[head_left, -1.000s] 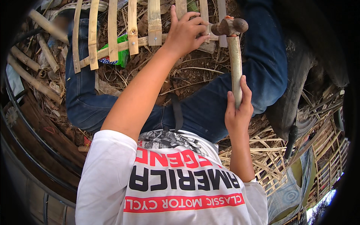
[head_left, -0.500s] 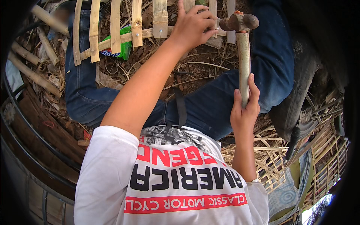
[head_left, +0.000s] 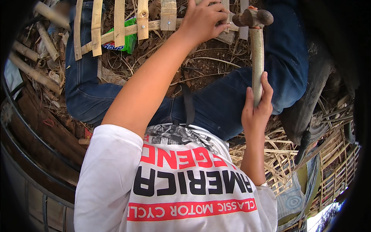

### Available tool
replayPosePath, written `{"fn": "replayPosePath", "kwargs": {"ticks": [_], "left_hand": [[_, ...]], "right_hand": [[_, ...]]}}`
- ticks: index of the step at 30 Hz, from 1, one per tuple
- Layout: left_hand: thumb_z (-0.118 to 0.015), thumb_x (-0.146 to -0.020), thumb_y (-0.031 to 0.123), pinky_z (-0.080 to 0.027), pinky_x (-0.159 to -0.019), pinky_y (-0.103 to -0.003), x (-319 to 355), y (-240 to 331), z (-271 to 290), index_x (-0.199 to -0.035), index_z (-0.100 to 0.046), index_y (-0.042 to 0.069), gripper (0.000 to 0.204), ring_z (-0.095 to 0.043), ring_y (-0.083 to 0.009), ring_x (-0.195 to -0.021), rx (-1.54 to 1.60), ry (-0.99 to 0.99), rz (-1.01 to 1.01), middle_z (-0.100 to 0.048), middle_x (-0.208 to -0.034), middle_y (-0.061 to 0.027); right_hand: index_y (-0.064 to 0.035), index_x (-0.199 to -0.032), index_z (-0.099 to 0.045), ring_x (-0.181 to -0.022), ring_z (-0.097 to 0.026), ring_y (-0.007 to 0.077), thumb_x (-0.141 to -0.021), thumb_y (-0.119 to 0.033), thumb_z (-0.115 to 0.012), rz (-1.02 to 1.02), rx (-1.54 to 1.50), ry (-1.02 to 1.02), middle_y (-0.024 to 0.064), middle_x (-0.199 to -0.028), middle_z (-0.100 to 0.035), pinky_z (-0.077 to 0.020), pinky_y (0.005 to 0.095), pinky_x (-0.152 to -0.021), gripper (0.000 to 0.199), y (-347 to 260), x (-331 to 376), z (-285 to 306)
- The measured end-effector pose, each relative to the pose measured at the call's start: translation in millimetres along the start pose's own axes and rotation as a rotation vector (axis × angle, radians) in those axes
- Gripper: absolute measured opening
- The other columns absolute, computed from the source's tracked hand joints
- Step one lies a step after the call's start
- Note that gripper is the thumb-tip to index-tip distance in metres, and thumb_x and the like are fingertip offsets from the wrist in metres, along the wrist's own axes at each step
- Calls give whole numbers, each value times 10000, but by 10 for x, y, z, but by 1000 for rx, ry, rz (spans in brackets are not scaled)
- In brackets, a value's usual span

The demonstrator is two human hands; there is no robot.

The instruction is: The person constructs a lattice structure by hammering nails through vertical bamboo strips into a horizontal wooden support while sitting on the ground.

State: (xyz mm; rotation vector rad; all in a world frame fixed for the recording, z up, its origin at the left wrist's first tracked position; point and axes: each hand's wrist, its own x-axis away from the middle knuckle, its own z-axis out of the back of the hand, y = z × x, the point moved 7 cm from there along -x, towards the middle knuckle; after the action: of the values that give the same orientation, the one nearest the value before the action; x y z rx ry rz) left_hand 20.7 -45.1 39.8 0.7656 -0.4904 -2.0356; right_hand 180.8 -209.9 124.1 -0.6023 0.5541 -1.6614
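My right hand [head_left: 258, 106] is wrapped round the wooden handle of a hammer [head_left: 257, 62]. The hammer stands nearly upright in the picture, its rounded, rusty metal head just right of my left hand. My left hand [head_left: 205, 21] is bent over a bamboo slat [head_left: 225, 5] at the top, with fingers curled and thumb below. Its fingertips partly hide what they grip. More bamboo slats [head_left: 142, 19] stand in a row to the left, across a bamboo crosspiece [head_left: 110, 37]. Nail heads show on two of them.
My legs in blue jeans [head_left: 216, 96] are spread around the work. A green wrapper [head_left: 129, 45] lies on the littered soil under the slats. Bamboo poles [head_left: 34, 73] lie at left, beside curved black metal bars [head_left: 38, 150]. At right are a dark log [head_left: 305, 104] and split bamboo strips [head_left: 282, 166].
The slats sit slightly higher in the picture. The hammer and both hands appear a little further right, with the hammer head still beside my left hand. Both grips look the same.
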Motion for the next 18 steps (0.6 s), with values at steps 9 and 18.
{"fn": "replayPosePath", "kwargs": {"ticks": [9,18], "left_hand": [[-802,-705,170,-156,-1103,-754,35,-20,-16,-777,-671,118,158,-534,-260,-1192,34,-1,29,-642,-994,16],[-783,-702,142,-161,-1101,-752,67,9,2,-790,-676,109,142,-535,-254,-1191,31,9,27,-638,-981,7]], "right_hand": [[-43,-1412,-463,-1092,-666,386,-937,7,-603,-46,23,-82,251,-1265,-629,-514,378,-896,497,1,-6,-40],[-55,-1414,-451,-1119,-651,395,-955,-7,-584,-26,-22,-10,277,-1224,-631,-511,389,-916,480,40,96,-16]]}}
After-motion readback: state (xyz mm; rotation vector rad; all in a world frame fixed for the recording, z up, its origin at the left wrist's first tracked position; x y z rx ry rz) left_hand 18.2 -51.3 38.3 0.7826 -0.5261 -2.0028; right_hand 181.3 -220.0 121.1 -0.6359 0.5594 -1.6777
